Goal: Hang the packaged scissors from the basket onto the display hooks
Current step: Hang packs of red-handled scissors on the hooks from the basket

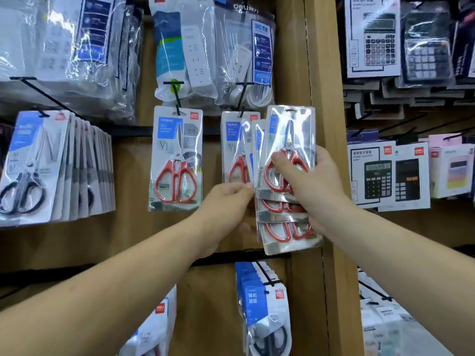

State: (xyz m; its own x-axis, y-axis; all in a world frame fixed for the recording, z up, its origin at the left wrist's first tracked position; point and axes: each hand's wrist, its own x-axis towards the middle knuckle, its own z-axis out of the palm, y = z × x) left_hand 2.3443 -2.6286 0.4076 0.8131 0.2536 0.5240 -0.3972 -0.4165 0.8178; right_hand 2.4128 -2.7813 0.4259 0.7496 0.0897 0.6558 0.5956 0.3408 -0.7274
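Several packaged scissors (290, 129) sit fanned in the grip of the right hand (308, 191) just below the display hook (243, 98), the left hand (226, 199) pinching a pack's edge, so the slick stack could slip and scatter.

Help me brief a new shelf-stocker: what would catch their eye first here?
A fan of red-handled scissors packs sits at centre, gripped by the right hand while the left hand pinches its left edge. Left of it, another red-handled pack hangs alone on a hook; packaged calculators fill the shelves at right.
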